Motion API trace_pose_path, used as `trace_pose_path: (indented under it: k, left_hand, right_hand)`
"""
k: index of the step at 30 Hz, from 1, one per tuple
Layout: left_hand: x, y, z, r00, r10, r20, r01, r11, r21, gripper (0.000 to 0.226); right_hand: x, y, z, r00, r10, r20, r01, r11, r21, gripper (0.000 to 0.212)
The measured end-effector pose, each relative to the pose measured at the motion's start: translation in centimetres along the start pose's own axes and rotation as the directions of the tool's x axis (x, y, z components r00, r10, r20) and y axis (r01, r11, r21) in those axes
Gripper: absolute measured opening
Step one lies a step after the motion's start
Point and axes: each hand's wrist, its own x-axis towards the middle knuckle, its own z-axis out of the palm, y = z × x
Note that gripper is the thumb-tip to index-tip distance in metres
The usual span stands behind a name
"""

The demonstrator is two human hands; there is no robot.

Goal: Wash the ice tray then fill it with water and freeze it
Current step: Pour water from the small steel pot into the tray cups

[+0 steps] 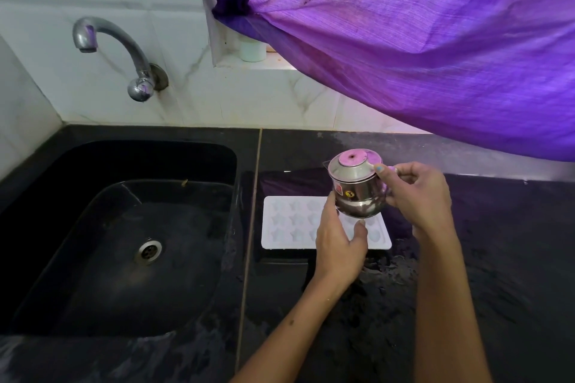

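Both your left hand point(339, 242) and right hand point(420, 193) grip a steel jug point(356, 193) above the ice tray point(283, 224); the tray is likely light and bendy; lift it by both short edges.

Ice tray point(295, 224): white, rectangular, shallow moulded cavities, star shapes among them. Lies flat, long side left to right, on black counter just right of sink; right part hidden behind hands and pot.

Small steel pot point(356, 188): shiny, lidded, dome lid, round sticker on belly. Held in air above tray's right part, tilted. Water level in either not discernible.
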Motion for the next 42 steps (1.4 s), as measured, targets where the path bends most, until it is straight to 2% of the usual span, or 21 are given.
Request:
trace_pose_path:
  k: [7, 17, 32, 42]
  left_hand:
    - [-0.2, 0.0, -0.6, 1.000, -0.022, 0.010, 0.022, 1.000, 0.002, 0.059]
    - [0.1, -0.3, -1.3, 0.996, -0.078, 0.037, 0.078, 0.997, -0.005, 0.055]
    - [0.2, -0.3, -1.3, 0.995, -0.088, 0.042, 0.088, 0.996, 0.002, 0.053]
    - [0.2, -0.7, -1.8, 0.999, -0.052, 0.012, 0.051, 0.998, 0.035, 0.058]
  right_hand:
    - [-0.5, -1.3, 1.3, 0.998, -0.062, 0.000, 0.061, 0.982, -0.178, 0.030]
    - [-0.7, -1.5, 2.6, 0.996, -0.081, 0.026, 0.085, 0.951, -0.298, 0.028]
    - [-1.5, -2.3, 3.0, 0.997, -0.077, 0.014, 0.078, 0.935, -0.347, 0.026]
    - [-1.3, -1.9, 2.7, 0.999, -0.028, 0.016, 0.031, 0.967, -0.252, 0.028]
